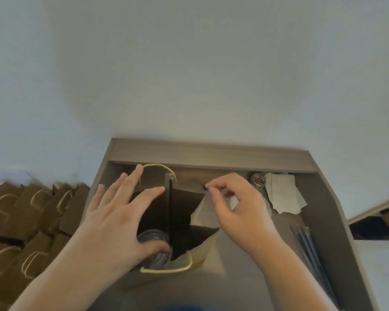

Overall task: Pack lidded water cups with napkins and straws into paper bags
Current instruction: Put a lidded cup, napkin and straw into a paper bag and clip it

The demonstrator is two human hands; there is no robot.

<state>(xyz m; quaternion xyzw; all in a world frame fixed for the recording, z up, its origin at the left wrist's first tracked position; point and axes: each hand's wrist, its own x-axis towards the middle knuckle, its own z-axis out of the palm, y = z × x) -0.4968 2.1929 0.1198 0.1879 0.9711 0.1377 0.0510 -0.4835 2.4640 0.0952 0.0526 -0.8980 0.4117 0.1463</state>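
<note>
Far to my left, a crowd of brown paper bags [29, 223] with pale handles stands beside the counter [211, 153]. My left hand [119, 218] lies over the open paper bag [202, 254] in front of me, its fingers [130, 182] spread wide over the mouth and gripping nothing, the thumb lying on the clear lid of the water cup [154, 245] that sits inside. A black straw [169, 212] stands up out of the bag just beside that cup. My right hand [240, 212] hovers at the bag's right edge, its fingers pinched narrow on a pale napkin [203, 212] that dips into the opening. Further right on the counter lie a crumpled napkin [285, 194] and, nearer me, a row of wrapped straws [310, 250].
</note>
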